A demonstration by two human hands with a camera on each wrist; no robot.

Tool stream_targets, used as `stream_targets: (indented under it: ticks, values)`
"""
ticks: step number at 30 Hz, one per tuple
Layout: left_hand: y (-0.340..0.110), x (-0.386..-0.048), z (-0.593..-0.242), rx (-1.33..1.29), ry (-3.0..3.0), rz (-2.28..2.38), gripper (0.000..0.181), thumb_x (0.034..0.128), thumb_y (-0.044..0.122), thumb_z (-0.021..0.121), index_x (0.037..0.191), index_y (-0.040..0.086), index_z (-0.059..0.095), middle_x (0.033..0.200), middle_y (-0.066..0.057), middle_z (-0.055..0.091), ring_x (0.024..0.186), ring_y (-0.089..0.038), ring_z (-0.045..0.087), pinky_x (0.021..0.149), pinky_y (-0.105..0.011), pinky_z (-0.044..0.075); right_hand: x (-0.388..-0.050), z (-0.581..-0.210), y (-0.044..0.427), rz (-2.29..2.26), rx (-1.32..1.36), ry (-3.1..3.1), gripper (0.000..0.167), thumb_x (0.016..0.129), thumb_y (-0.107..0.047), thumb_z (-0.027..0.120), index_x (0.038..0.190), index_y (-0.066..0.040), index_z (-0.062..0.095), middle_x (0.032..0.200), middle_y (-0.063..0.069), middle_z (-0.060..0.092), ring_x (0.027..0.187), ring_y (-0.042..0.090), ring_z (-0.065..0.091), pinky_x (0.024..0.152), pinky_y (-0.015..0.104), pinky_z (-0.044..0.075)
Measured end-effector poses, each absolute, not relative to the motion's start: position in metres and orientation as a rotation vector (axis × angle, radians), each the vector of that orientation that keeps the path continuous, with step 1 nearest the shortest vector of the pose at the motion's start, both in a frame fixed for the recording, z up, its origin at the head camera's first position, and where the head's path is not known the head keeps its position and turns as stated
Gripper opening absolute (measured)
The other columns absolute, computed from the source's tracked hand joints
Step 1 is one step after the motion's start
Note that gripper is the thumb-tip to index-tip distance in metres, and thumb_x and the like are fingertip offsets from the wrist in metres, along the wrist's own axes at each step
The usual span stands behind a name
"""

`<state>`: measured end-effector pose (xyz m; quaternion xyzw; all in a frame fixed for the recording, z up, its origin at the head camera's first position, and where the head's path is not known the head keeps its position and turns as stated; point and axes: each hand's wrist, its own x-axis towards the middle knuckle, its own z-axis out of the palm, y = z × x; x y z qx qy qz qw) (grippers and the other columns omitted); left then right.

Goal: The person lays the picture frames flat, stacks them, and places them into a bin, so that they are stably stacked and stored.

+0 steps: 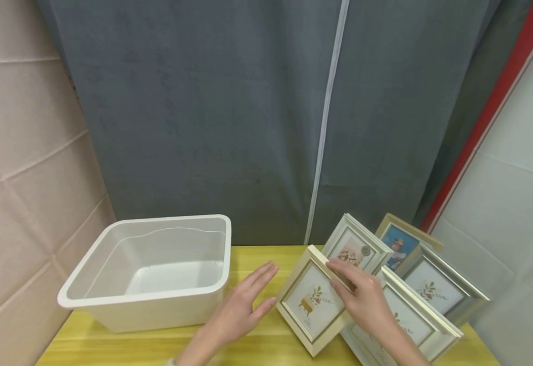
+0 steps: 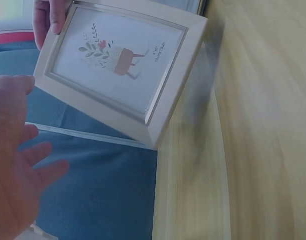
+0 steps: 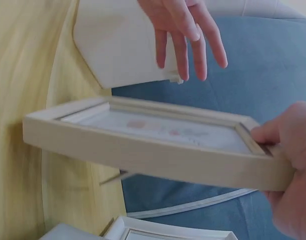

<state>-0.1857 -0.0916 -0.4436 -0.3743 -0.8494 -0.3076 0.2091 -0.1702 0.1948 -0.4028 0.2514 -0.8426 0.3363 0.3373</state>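
Note:
My right hand (image 1: 366, 300) pinches a cream picture frame (image 1: 312, 301) by its upper right side, thumb on the front in the right wrist view. Behind the glass is a white card with a plant drawing. The frame tilts and appears raised off the table. My left hand (image 1: 243, 311) is held beside the frame's left edge, fingers extended. In the left wrist view its thumb lies close to the frame's corner; whether it touches I cannot tell.
A white plastic tub (image 1: 156, 300) stands at the left of the wooden table (image 1: 253, 348). Several other frames stand at the right, among them a silver frame (image 1: 474, 290), a tan frame (image 1: 424, 238) and a white frame (image 1: 378, 249). A grey curtain (image 1: 202, 127) hangs behind.

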Motion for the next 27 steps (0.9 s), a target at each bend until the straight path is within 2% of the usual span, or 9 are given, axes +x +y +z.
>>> stream_targets:
  ticks: [3, 7, 9, 14, 21, 27]
  values:
    - [-0.088, -0.185, -0.443, -1.044, -2.343, -0.903, 0.069, 0.0972, 0.024, 0.071, 0.158, 0.014, 0.04, 0.158, -0.008, 0.043, 0.139, -0.03, 0.048, 0.108, -0.049, 0.044, -0.166, -0.402, 0.194, 0.953, 0.718, -2.157, 0.053, 0.068, 0.019, 0.082, 0.115, -0.004, 0.075, 0.118, 0.01, 0.074, 0.109, 0.026, 0.07, 0.094, 0.013, 0.047]
    - [-0.083, -0.183, -0.441, -1.054, -2.331, -0.961, 0.07, 0.0977, 0.023, 0.069, 0.159, 0.014, 0.037, 0.159, -0.009, 0.042, 0.14, -0.03, 0.047, 0.109, -0.049, 0.043, -0.16, -0.401, 0.193, 1.094, 0.783, -2.148, 0.049, 0.073, 0.016, 0.081, 0.117, -0.005, 0.075, 0.119, 0.011, 0.073, 0.114, 0.01, 0.067, 0.092, 0.017, 0.05]
    - [-0.081, -0.182, -0.439, -1.066, -2.324, -0.993, 0.07, 0.0982, 0.024, 0.069, 0.16, 0.014, 0.036, 0.159, -0.009, 0.041, 0.141, -0.029, 0.046, 0.11, -0.049, 0.042, -0.158, -0.4, 0.194, 1.175, 0.821, -2.144, 0.047, 0.076, 0.015, 0.079, 0.118, -0.005, 0.074, 0.12, 0.012, 0.073, 0.116, 0.006, 0.064, 0.093, 0.018, 0.051]
    - [-0.077, -0.176, -0.435, -1.075, -2.315, -1.073, 0.073, 0.0987, 0.025, 0.069, 0.161, 0.017, 0.032, 0.16, -0.006, 0.041, 0.141, -0.029, 0.046, 0.11, -0.049, 0.043, -0.154, -0.398, 0.195, 1.351, 0.922, -2.108, 0.044, 0.08, 0.017, 0.075, 0.12, -0.001, 0.073, 0.124, 0.013, 0.071, 0.119, 0.008, 0.064, 0.091, 0.022, 0.054]
    - [-0.073, -0.169, -0.428, -1.102, -2.293, -1.271, 0.066, 0.1007, 0.019, 0.067, 0.159, 0.015, 0.037, 0.158, -0.009, 0.044, 0.134, -0.03, 0.053, 0.098, -0.042, 0.054, -0.149, -0.395, 0.196, 1.506, 0.964, -2.098, 0.042, 0.084, 0.017, 0.072, 0.123, 0.0, 0.072, 0.128, 0.012, 0.07, 0.121, 0.009, 0.063, 0.086, 0.026, 0.057]
    - [-0.071, -0.166, -0.426, -1.106, -2.27, -1.309, 0.059, 0.1038, 0.015, 0.061, 0.159, 0.014, 0.038, 0.153, -0.011, 0.05, 0.128, -0.027, 0.058, 0.099, -0.04, 0.054, -0.147, -0.396, 0.196, 1.554, 0.99, -2.104, 0.042, 0.085, 0.016, 0.072, 0.122, -0.001, 0.073, 0.128, 0.008, 0.07, 0.115, 0.011, 0.066, 0.082, 0.027, 0.059]
